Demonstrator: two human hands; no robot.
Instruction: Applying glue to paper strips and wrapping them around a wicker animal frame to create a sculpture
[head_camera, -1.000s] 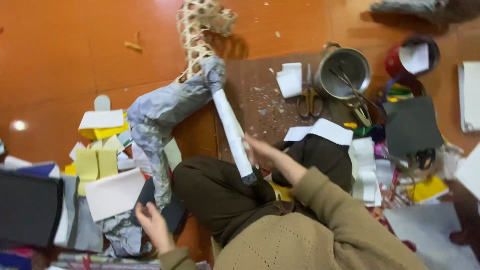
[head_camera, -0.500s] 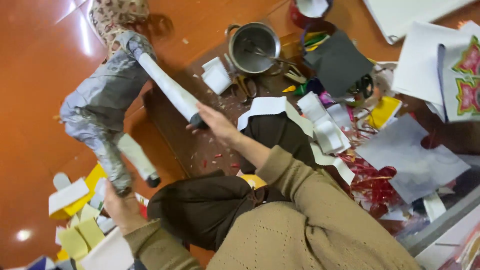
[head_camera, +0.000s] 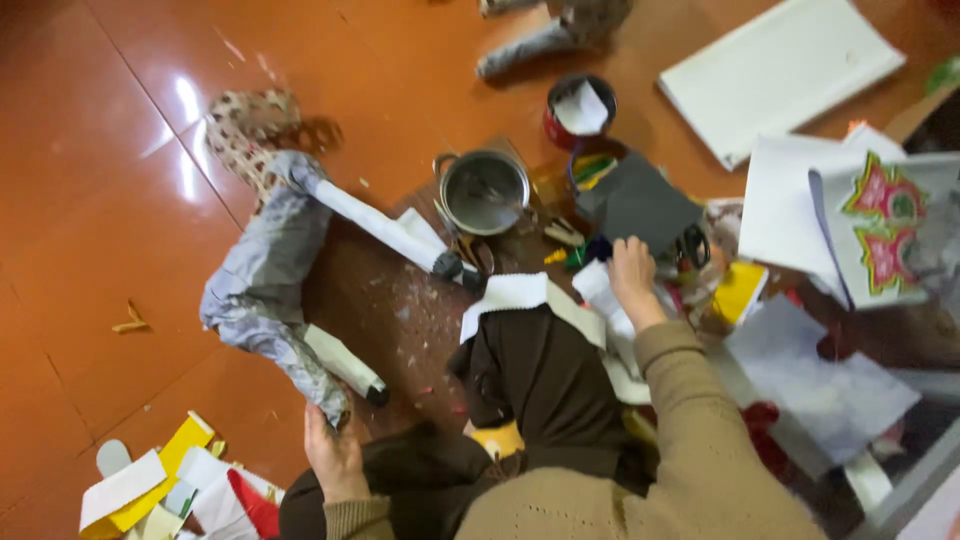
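Paper figure (head_camera: 262, 280): laid on the orange floor, left of the metal pot (head_camera: 485, 192); grey wrapped body, patterned head, one white rolled limb stretched toward the pot.
Left hand (head_camera: 335, 455): closed on the figure's lower leg, below and left of the pot; fingers are clamped around the grey wrapping.
Right hand (head_camera: 632, 275): set down among paper scraps (head_camera: 600, 290) just right of the pot, beside the scissors (head_camera: 690, 245); whether anything is pinched cannot be told.
Step in hand: the figure is judged to be steadied while material is fetched for it.
Next move: a strip would need to be picked cleanly from the pile and carried leftward past the pot.
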